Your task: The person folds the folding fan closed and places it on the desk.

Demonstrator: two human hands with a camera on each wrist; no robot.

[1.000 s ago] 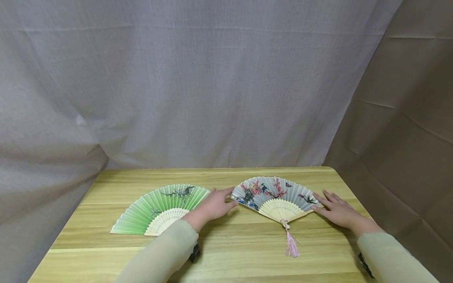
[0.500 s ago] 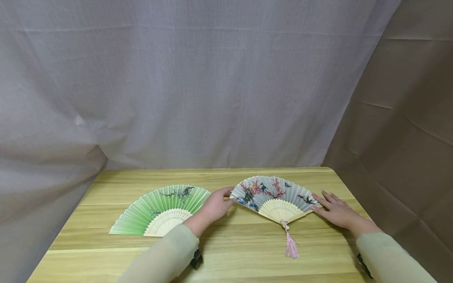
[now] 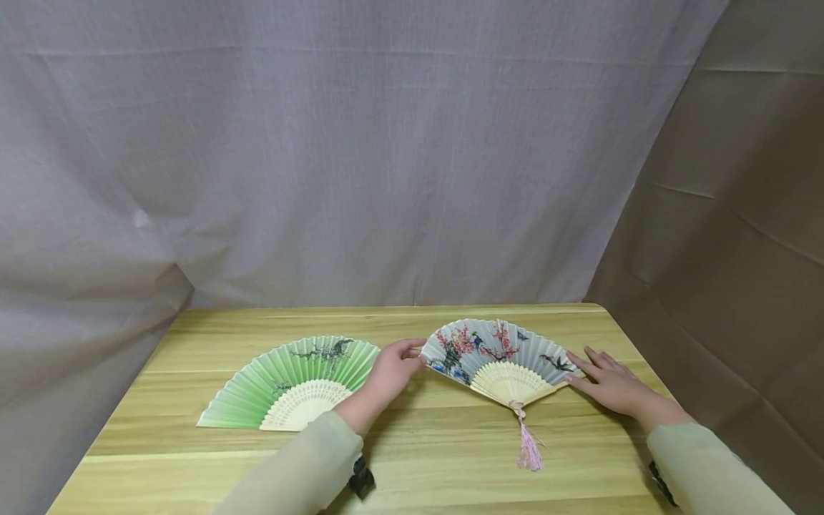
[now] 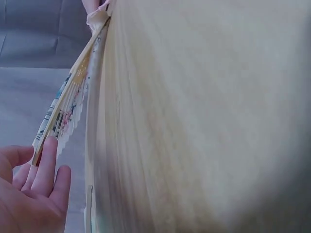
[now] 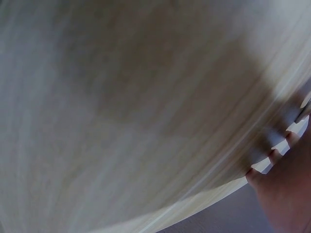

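I see my left hand (image 3: 393, 368) at the 9 o'clock tip of the open grey paper fan painted with red blossoms and birds (image 3: 498, 354), fingers lightly curled round its outer rib; the left wrist view shows fingertips (image 4: 48, 155) against that rib. My right hand (image 3: 608, 386) lies flat, fingers straight, touching the fan's 3 o'clock rib. The fan lies spread on the light wooden table (image 3: 418, 458), its pink tassel (image 3: 529, 447) trailing toward 6 o'clock. An open green paper fan (image 3: 296, 379) lies at 9 o'clock of my left hand.
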